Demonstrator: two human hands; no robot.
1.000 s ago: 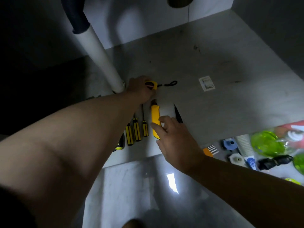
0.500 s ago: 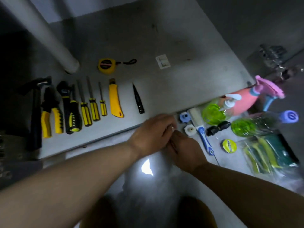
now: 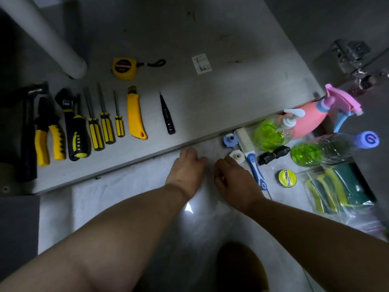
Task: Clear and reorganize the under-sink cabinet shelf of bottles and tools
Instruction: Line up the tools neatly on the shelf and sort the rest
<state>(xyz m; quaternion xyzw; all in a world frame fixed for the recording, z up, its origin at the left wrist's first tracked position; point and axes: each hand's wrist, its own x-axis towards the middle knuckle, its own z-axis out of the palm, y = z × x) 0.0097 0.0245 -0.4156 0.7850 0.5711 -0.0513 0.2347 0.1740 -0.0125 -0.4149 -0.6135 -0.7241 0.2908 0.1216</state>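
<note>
Head view looks down on a grey cabinet shelf (image 3: 210, 98), with a white pipe (image 3: 48, 36) meeting it at the back left. Tools lie side by side along the shelf's front edge, handles toward the person. At far left is a dark hammer (image 3: 28, 131), then pliers (image 3: 49, 142) with yellow grips. A black adjustable wrench (image 3: 67, 110) lies touching a stubby black-and-yellow screwdriver (image 3: 79, 140). Three slim screwdrivers (image 3: 107, 129) with striped yellow and black handles follow, shorter toward the right. Next comes a yellow utility knife (image 3: 135, 116), and set a little apart a black tester pen (image 3: 167, 114). Behind the knife sits a yellow tape measure (image 3: 124, 68) with a black wrist loop. A small white sticker (image 3: 201, 63) lies farther right.

On the floor just below the shelf edge, the left hand (image 3: 187, 169) is palm down with fingers bent under. Whether it holds anything cannot be told. The right hand (image 3: 233, 175) is just beside it, fingers curled. Its fingertips reach a small white fitting (image 3: 236, 156), though a grip cannot be made out.

To the right lie a blue fitting (image 3: 229, 140) and a blue-handled brush (image 3: 250, 152). Beyond them are a green pump bottle (image 3: 271, 133) and a pink spray bottle (image 3: 311, 121). A clear bottle (image 3: 328, 148) with a blue cap, a yellow tape roll (image 3: 287, 177) and a bag of sponges (image 3: 339, 186) lie nearer the person.
</note>
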